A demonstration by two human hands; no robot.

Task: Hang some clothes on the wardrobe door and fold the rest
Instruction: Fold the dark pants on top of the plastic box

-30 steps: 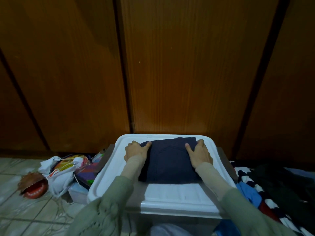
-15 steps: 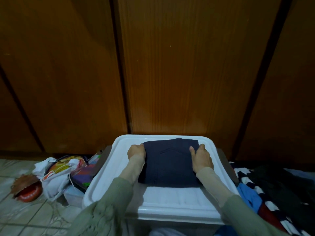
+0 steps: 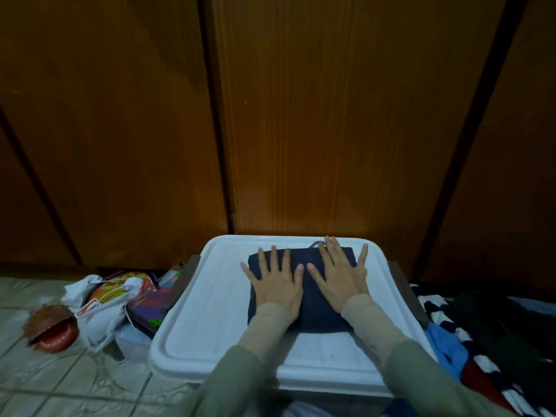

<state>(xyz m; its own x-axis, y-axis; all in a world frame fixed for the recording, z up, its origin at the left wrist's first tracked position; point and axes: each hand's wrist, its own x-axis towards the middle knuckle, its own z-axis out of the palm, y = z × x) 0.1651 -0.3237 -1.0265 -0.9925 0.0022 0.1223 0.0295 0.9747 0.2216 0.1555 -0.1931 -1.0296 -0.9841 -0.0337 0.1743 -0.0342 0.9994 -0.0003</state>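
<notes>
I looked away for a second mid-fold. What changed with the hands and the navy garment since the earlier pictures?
Both hands let go of the garment's side edges and moved onto its top: the left hand and right hand now press flat, fingers spread, on the folded garment. The garment stayed folded on the white lid.

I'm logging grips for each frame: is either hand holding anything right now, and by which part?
Nothing is gripped. The left hand and the right hand lie flat, fingers spread, pressing on top of the folded navy garment on the white bin lid.
</notes>
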